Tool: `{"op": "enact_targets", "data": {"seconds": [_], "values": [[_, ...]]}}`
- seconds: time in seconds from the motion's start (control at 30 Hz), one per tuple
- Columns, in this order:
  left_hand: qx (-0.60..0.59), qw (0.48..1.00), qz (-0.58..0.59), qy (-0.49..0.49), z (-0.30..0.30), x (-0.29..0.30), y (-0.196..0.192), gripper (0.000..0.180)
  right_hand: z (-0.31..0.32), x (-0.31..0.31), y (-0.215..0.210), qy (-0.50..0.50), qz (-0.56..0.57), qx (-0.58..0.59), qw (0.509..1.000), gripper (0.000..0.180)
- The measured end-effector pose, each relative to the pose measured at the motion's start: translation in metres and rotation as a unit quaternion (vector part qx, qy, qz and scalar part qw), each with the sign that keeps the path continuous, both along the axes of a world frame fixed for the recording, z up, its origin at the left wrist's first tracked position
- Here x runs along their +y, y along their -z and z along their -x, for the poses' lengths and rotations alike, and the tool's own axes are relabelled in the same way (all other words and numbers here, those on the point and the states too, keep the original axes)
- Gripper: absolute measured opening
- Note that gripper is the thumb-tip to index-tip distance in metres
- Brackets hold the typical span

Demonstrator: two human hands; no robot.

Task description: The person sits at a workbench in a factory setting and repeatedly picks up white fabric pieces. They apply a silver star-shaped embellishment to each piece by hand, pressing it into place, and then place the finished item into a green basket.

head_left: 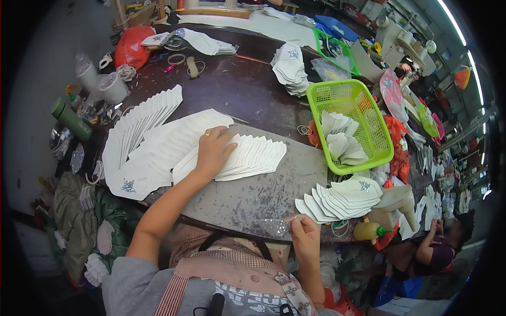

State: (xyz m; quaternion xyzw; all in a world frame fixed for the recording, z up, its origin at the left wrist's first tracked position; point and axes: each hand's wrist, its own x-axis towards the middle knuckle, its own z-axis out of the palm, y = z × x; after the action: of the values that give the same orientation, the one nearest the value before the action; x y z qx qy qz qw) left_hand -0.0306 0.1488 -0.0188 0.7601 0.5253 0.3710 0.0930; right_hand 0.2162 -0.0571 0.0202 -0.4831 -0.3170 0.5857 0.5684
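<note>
A: Left edge of the desk has a green bottle, then long rows of white cut pieces. Left hand lies flat, fingers spread, on the fanned stack.

B: Right hand pinches a small glittery piece, hard to make out. The green basket crowds the right.
</note>
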Motion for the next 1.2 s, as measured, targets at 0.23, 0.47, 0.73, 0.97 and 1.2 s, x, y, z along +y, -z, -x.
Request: {"op": "enact_targets", "data": {"seconds": [0.23,0.47,0.73,0.97,1.2], "values": [[-0.212,0.958,0.11,0.158,0.007,-0.073,-0.081,0.013,0.013,-0.006,-0.064,-0.1,-0.044,-0.104,0.989,0.022],[-0.143,0.923,0.182,0.308,0.01,-0.139,-0.126,0.009,0.05,-0.003,-0.087,-0.161,-0.02,-0.084,0.983,0.039],[-0.125,0.915,0.235,0.304,0.014,-0.146,-0.129,0.009,0.06,-0.01,-0.087,-0.154,-0.003,-0.142,0.978,0.03],[-0.143,0.915,0.232,0.298,0.013,-0.149,-0.123,0.008,0.06,-0.009,-0.089,-0.164,0.018,-0.17,0.971,0.029],[-0.141,0.914,0.226,0.305,0.016,-0.153,-0.124,0.009,0.063,-0.01,-0.091,-0.162,0.023,-0.136,0.977,0.028]]}}
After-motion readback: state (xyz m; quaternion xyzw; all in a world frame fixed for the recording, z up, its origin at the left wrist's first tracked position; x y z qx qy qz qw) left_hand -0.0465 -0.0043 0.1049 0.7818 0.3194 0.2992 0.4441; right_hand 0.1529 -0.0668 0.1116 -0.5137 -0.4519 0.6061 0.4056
